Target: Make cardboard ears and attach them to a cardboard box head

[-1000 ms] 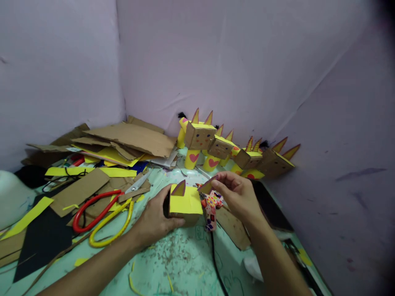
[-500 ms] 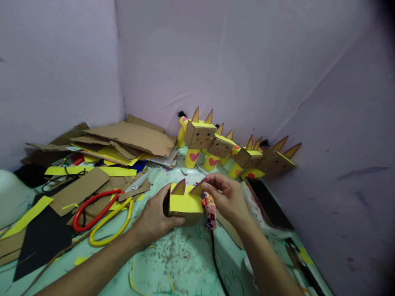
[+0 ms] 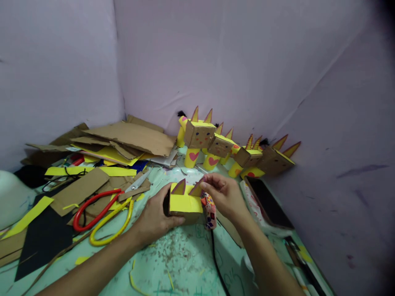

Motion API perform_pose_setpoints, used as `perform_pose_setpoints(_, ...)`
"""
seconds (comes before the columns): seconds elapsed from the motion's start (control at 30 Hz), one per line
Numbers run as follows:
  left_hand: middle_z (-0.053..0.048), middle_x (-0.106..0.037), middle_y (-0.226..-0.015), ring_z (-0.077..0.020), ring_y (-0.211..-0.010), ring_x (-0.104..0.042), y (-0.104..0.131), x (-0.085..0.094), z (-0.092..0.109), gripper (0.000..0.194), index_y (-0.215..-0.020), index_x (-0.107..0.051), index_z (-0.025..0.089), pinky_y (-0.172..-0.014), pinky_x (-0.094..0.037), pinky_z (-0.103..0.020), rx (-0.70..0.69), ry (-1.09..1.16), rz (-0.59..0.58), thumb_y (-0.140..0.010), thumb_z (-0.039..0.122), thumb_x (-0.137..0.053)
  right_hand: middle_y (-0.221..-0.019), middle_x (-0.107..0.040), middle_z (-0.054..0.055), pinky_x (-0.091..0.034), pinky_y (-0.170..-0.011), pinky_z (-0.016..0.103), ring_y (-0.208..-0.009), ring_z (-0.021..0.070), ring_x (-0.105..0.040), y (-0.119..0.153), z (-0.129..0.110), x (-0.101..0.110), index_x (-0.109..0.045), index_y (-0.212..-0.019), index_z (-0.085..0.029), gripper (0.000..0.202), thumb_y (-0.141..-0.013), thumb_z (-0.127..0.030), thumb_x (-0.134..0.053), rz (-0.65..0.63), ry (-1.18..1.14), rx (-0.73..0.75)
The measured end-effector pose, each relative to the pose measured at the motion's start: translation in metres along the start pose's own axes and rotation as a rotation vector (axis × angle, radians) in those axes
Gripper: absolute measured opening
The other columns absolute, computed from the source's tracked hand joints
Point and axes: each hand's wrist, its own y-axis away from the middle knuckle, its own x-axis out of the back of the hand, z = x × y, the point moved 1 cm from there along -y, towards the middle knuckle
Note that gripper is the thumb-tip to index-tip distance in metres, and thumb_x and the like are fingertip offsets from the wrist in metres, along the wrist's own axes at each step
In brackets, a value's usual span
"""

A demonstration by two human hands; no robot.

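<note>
A small cardboard box [image 3: 185, 204] with a yellow top sits in front of me. My left hand [image 3: 157, 216] is wrapped round its left side, thumb along the front. Two pointed ears with purple edges stand on the box top; the left ear [image 3: 179, 187] is untouched. Between the fingertips of my right hand [image 3: 220, 193] the right ear [image 3: 196, 189] is pinched, at the box's back right. Just right of the box lies a patterned glue gun [image 3: 210, 211] with a black cord, partly beneath my right hand.
Red-handled scissors [image 3: 92, 207] and a yellow-handled pair [image 3: 114, 226] lie left, near piled cardboard [image 3: 132, 137]. Behind stand several box-headed figures [image 3: 200, 135]. A phone [image 3: 270, 203] lies right, with pens [image 3: 304, 267] nearer me. The green table [image 3: 182, 263] bears scraps.
</note>
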Motion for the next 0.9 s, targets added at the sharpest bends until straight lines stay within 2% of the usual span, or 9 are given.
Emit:
perform_pose_setpoints(0.2,-0.009,-0.058,-0.123,-0.0274,-0.108,-0.057,0.001,0.0,-0.001,0.076,-0.13,-0.039,0.018,-0.092,-0.045,-0.039,-0.008,-0.029,-0.017,-0.063,0.03,-0.072,-0.063,-0.062,0.0,-0.046,-0.059,0.026,-0.06,0.0144,-0.057,0.001,0.002,-0.002,-0.061,-0.069,-0.018,0.008,-0.074,-0.024,-0.059,0.013,-0.038,-0.01)
perform_pose_setpoints(0.27,-0.013,-0.048,-0.137,-0.0306,-0.121,-0.048,0.003,0.002,-0.005,0.09,-0.139,-0.029,0.016,-0.1,-0.039,-0.043,-0.013,-0.001,-0.049,-0.063,0.036,-0.072,-0.071,-0.067,0.003,-0.048,-0.064,0.028,-0.066,0.0164,-0.061,0.003,0.0,0.0,-0.064,-0.076,-0.018,0.009,-0.073,-0.025,-0.06,0.021,-0.055,-0.012)
perform_pose_setpoints(0.33,-0.016,-0.033,-0.148,-0.0331,-0.133,-0.034,0.006,0.009,-0.008,0.099,-0.144,-0.02,0.014,-0.108,-0.029,-0.046,-0.014,0.005,-0.055,-0.065,0.045,-0.071,-0.083,-0.07,0.007,-0.05,-0.069,0.031,-0.074,0.0185,-0.064,0.005,-0.003,0.002,-0.066,-0.089,-0.017,0.02,-0.073,-0.028,-0.061,0.033,-0.078,-0.029)
perform_pose_setpoints(0.4,-0.016,-0.028,-0.15,-0.0327,-0.136,-0.027,0.007,0.018,-0.006,0.095,-0.145,-0.021,0.014,-0.111,-0.023,-0.045,-0.041,-0.005,-0.005,-0.069,0.049,-0.066,-0.093,-0.071,0.009,-0.051,-0.07,0.032,-0.08,0.0194,-0.065,0.007,-0.004,0.004,-0.065,-0.098,-0.017,0.03,-0.071,-0.029,-0.063,0.051,-0.126,-0.071)
perform_pose_setpoints(0.43,-0.016,-0.031,-0.149,-0.0321,-0.135,-0.03,0.007,0.023,-0.002,0.088,-0.143,-0.026,0.014,-0.111,-0.023,-0.044,-0.068,-0.011,0.052,-0.072,0.049,-0.064,-0.094,-0.071,0.009,-0.051,-0.069,0.032,-0.08,0.0194,-0.065,0.008,-0.004,0.005,-0.066,-0.099,-0.018,0.031,-0.07,-0.029,-0.063,0.056,-0.153,-0.094)
perform_pose_setpoints(0.53,-0.015,-0.055,-0.127,-0.0295,-0.117,-0.051,0.004,0.034,0.016,0.062,-0.125,-0.049,0.013,-0.101,-0.039,-0.041,-0.113,-0.02,0.281,-0.073,0.046,-0.063,-0.084,-0.072,0.006,-0.051,-0.066,0.03,-0.074,0.0178,-0.065,0.008,0.0,0.003,-0.067,-0.087,-0.017,0.023,-0.065,-0.024,-0.063,0.052,-0.212,-0.13)
perform_pose_setpoints(0.6,-0.012,-0.064,-0.108,-0.0261,-0.1,-0.059,-0.001,0.036,0.029,0.046,-0.106,-0.059,0.014,-0.09,-0.046,-0.038,-0.095,-0.068,0.372,-0.07,0.042,-0.065,-0.075,-0.071,0.004,-0.049,-0.064,0.028,-0.067,0.016,-0.063,0.007,0.005,0.0,-0.067,-0.078,-0.017,0.017,-0.063,-0.023,-0.064,0.047,-0.222,-0.131)
perform_pose_setpoints(0.73,-0.005,-0.067,-0.08,-0.0202,-0.077,-0.06,-0.013,0.027,0.044,0.025,-0.081,-0.067,0.015,-0.075,-0.049,-0.034,-0.086,-0.177,0.336,-0.063,0.032,-0.067,-0.062,-0.066,0.0,-0.043,-0.055,0.024,-0.056,0.0122,-0.057,0.006,0.014,-0.006,-0.064,-0.066,-0.016,0.01,-0.061,-0.025,-0.065,0.065,-0.22,-0.136)
perform_pose_setpoints(0.9,0.0,-0.065,-0.059,-0.0163,-0.059,-0.057,-0.019,0.018,0.04,0.009,-0.061,-0.068,0.018,-0.059,-0.047,-0.029,-0.051,-0.151,0.295,-0.057,0.025,-0.067,-0.058,-0.065,-0.001,-0.041,-0.051,0.023,-0.051,0.0109,-0.054,0.005,0.018,-0.006,-0.065,-0.065,-0.015,0.013,-0.061,-0.028,-0.066,0.072,-0.228,-0.149)
